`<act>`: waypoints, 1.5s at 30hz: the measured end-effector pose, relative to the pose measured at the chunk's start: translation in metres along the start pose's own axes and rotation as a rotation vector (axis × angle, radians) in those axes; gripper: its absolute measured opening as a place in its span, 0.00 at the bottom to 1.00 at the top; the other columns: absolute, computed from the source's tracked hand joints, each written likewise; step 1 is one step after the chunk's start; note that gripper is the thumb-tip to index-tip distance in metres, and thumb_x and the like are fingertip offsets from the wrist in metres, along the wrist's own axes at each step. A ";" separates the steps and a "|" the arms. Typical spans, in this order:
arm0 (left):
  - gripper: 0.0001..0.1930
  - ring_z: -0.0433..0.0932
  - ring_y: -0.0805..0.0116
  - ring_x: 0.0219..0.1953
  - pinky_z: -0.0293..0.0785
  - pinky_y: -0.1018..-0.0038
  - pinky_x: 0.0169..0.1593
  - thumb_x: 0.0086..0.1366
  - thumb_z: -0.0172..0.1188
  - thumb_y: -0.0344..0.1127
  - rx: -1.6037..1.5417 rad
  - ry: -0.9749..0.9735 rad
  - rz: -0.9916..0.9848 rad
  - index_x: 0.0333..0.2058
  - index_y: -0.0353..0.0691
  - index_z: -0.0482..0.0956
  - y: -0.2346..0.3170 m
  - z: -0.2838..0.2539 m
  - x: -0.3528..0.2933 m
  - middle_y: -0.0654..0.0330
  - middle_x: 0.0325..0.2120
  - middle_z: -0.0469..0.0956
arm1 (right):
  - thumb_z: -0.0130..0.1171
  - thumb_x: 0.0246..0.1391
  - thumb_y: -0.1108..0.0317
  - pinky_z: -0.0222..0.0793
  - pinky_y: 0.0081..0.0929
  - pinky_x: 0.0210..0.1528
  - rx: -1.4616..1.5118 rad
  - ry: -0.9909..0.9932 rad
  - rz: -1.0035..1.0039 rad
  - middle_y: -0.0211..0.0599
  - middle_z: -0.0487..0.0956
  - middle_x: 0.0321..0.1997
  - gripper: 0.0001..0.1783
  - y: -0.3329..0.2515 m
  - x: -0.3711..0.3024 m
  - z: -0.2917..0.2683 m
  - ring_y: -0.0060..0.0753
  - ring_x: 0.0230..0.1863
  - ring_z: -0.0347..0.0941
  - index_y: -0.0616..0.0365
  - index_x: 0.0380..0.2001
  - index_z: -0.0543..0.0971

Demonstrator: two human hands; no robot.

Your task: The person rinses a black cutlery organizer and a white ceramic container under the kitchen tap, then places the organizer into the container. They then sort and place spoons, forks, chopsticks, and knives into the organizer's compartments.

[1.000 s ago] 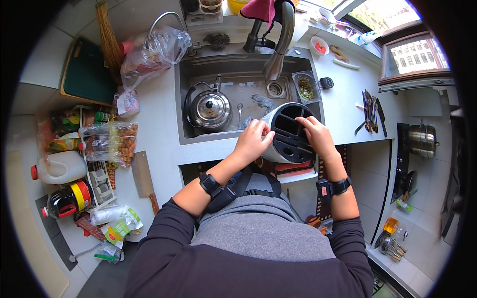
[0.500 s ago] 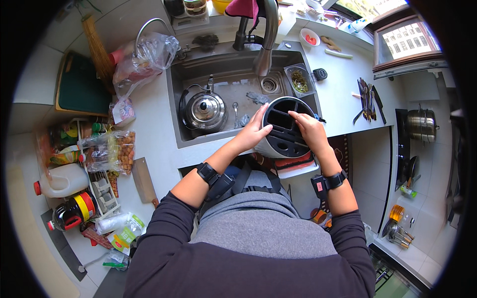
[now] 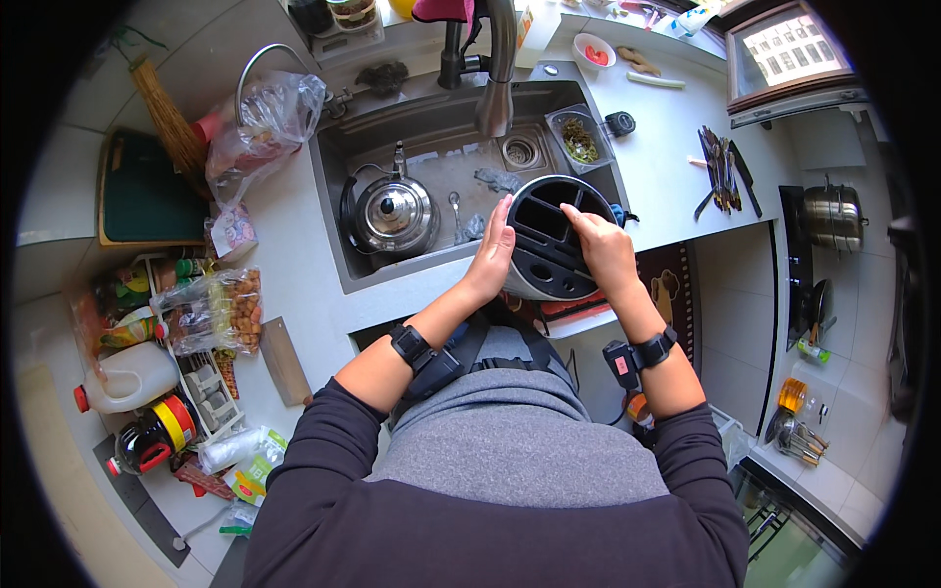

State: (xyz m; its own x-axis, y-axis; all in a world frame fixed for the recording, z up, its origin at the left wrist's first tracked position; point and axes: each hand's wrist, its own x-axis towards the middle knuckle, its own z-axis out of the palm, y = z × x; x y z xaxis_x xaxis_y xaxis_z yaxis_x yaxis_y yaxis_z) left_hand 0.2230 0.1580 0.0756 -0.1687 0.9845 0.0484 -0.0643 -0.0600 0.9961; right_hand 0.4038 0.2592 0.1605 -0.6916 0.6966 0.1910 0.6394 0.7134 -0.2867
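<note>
Over the sink's front edge I hold a round utensil holder [image 3: 537, 253], white outside with a black top divided into compartments and slots. My left hand [image 3: 490, 260] lies along its left side, fingers close together. At its right, my right hand [image 3: 605, 253] is closed on the black top, fingertips at a divider. The compartments look dark, and their bottoms are hidden. Beyond, in the sink [image 3: 338, 162], are a steel kettle [image 3: 394, 216], a small spoon [image 3: 454, 201] and a grey rag [image 3: 498, 180]. A clear tray with green scraps [image 3: 578, 142] sits at the sink's right.
The faucet [image 3: 497, 103] rises behind the sink. Knives and other cutlery [image 3: 725, 171] lie on the right counter. A cleaver [image 3: 284, 363] rests on the left counter, near bottles and bags. Under the holder is a red-and-white item [image 3: 578, 316].
The view has shifted slightly. The holder has turned a little in my hands. My left hand has slid from its rim to lie more along its side; my right hand stays on the top.
</note>
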 end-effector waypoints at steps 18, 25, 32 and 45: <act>0.35 0.45 0.54 0.71 0.41 0.66 0.71 0.67 0.49 0.34 -0.037 -0.007 -0.050 0.69 0.37 0.44 -0.004 0.005 0.000 0.48 0.68 0.47 | 0.52 0.56 0.76 0.76 0.35 0.35 0.116 -0.080 -0.036 0.44 0.81 0.37 0.23 0.009 0.002 0.001 0.46 0.35 0.80 0.46 0.55 0.77; 0.29 0.59 0.51 0.63 0.54 0.61 0.66 0.62 0.55 0.33 -0.117 0.091 -0.212 0.60 0.37 0.57 -0.001 -0.001 0.031 0.42 0.58 0.59 | 0.52 0.51 0.78 0.74 0.38 0.38 0.230 -0.189 -0.084 0.46 0.78 0.34 0.25 0.012 0.000 -0.005 0.49 0.36 0.78 0.48 0.54 0.76; 0.17 0.74 0.66 0.55 0.66 0.72 0.58 0.73 0.48 0.37 0.029 -0.024 -0.120 0.55 0.36 0.72 0.020 0.004 0.064 0.55 0.51 0.77 | 0.51 0.55 0.73 0.74 0.39 0.41 0.106 -0.190 -0.067 0.45 0.79 0.34 0.20 0.006 -0.001 -0.004 0.48 0.38 0.78 0.49 0.52 0.76; 0.15 0.74 0.74 0.47 0.68 0.77 0.53 0.71 0.48 0.33 -0.351 0.025 -0.373 0.53 0.37 0.74 0.040 0.009 0.061 0.61 0.46 0.77 | 0.48 0.57 0.73 0.74 0.37 0.45 0.167 -0.308 -0.048 0.47 0.80 0.37 0.21 0.014 0.004 0.000 0.47 0.40 0.79 0.51 0.54 0.74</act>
State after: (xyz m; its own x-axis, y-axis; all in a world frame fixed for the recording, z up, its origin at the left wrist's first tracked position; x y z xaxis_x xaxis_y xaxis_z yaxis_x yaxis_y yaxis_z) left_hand 0.2187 0.2173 0.1191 -0.0947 0.9454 -0.3119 -0.4501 0.2388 0.8605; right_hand 0.4097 0.2716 0.1571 -0.8046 0.5889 -0.0770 0.5576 0.7045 -0.4390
